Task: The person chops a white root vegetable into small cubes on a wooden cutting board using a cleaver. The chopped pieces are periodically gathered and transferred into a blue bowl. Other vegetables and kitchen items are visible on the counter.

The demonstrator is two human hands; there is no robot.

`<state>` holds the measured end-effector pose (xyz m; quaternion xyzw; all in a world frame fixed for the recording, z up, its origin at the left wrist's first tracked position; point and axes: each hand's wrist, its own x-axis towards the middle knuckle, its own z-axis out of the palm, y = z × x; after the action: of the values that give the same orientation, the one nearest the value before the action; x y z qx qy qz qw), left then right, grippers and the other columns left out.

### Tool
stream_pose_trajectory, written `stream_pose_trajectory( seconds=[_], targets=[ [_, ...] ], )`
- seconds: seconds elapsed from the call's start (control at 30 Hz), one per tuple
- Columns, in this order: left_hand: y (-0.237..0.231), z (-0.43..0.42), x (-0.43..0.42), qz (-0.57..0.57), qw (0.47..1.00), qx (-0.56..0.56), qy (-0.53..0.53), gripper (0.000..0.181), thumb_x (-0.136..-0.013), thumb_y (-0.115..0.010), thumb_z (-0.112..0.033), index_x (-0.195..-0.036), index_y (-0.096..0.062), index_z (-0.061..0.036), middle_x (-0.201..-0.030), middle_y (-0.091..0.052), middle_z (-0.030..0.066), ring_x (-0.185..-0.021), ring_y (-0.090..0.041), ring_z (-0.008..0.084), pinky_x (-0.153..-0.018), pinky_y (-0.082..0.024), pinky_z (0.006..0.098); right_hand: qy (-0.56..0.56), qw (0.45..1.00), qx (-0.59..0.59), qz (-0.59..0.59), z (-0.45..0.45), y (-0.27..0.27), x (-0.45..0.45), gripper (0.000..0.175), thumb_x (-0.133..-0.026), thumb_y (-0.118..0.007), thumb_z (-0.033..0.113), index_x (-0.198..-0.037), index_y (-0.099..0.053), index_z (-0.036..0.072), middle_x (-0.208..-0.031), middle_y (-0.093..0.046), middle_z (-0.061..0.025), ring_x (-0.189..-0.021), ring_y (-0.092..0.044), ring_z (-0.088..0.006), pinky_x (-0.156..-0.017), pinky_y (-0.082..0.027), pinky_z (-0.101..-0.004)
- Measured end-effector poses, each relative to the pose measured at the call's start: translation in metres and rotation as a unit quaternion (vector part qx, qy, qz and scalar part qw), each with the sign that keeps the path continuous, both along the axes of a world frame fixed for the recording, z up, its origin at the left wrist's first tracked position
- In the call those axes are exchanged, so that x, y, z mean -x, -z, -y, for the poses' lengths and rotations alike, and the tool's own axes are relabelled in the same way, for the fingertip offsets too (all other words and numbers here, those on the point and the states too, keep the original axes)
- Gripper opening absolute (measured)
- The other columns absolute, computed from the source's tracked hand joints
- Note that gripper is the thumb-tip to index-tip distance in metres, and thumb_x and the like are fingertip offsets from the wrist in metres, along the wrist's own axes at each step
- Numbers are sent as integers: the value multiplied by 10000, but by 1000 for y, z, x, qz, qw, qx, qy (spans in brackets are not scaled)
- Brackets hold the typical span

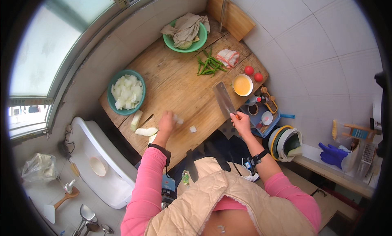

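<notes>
My right hand (241, 123) grips the handle of a cleaver (224, 98), its broad blade pointing away from me over the table's right part. My left hand (167, 124) is low over the wooden table (174, 89), at some pale vegetable slices (178, 119). Blur hides whether its fingers hold any of them. One loose white slice (192, 129) lies to its right. On its left rest long pale-green wedges, one upright-looking piece (136, 120) and one curved piece (146, 131). Beyond them stands a teal bowl (109, 98) filled with cut white slices (127, 92).
Green chillies (209, 64), a folded cloth (228, 57), two tomatoes (253, 73) and a bowl of orange-yellow liquid (242, 85) sit at the right. A green basin (200, 43) with a cloth stands at the back. Left is a white sink (113, 187); right, a blue tray (264, 130) of bottles.
</notes>
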<state>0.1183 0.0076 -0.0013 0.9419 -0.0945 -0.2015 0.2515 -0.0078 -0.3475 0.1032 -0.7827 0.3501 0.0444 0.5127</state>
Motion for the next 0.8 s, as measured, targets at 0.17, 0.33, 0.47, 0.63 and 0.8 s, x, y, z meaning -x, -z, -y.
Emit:
stream_pose_trajectory(
  seconds=[0.17, 0.33, 0.47, 0.63, 0.8],
  targets=[
    [0, 5, -5, -52, 998, -20, -4, 277, -775, -793, -84, -1024, -676, -112, -1070, -668, 112, -1023, -677, 344, -810, -550, 453, 14, 1000, -13, -9, -4, -7, 3, 254, -938, -734, 236, -905, -722, -15, -674, -686, -40, -560, -636, -98, -547, -496, -273],
    [-7, 6, -8, -84, 991, -77, 68, 259, -840, -758, -230, -1081, -701, -156, -1023, -725, 112, -997, -695, 345, -809, -556, 463, 12, 1000, 6, 4, -5, -11, 8, 241, -938, -734, 233, -933, -735, -8, -674, -685, -36, -565, -638, -97, -553, -500, -271],
    [-10, 10, -7, -82, 987, -58, 126, 311, -834, -763, -245, -1120, -676, -160, -1077, -735, 106, -999, -698, 347, -822, -558, 470, 36, 999, -4, -2, -4, -14, 14, 235, -938, -734, 231, -943, -741, -4, -679, -687, -34, -565, -638, -96, -557, -501, -269],
    [2, 21, 0, -38, 980, -72, 181, 352, -829, -762, -233, -1149, -631, -169, -1038, -741, 107, -983, -703, 353, -805, -560, 477, 34, 999, 18, 8, -5, -22, 20, 230, -937, -734, 226, -941, -743, -4, -678, -684, -29, -566, -634, -93, -556, -498, -266],
    [3, 28, 8, -33, 975, -77, 206, 353, -833, -750, -216, -1151, -606, -161, -1044, -728, 128, -983, -702, 362, -803, -563, 499, 37, 999, 19, 14, -2, -30, 29, 221, -938, -733, 216, -944, -743, -4, -674, -678, -24, -562, -625, -89, -550, -491, -266]
  ],
)
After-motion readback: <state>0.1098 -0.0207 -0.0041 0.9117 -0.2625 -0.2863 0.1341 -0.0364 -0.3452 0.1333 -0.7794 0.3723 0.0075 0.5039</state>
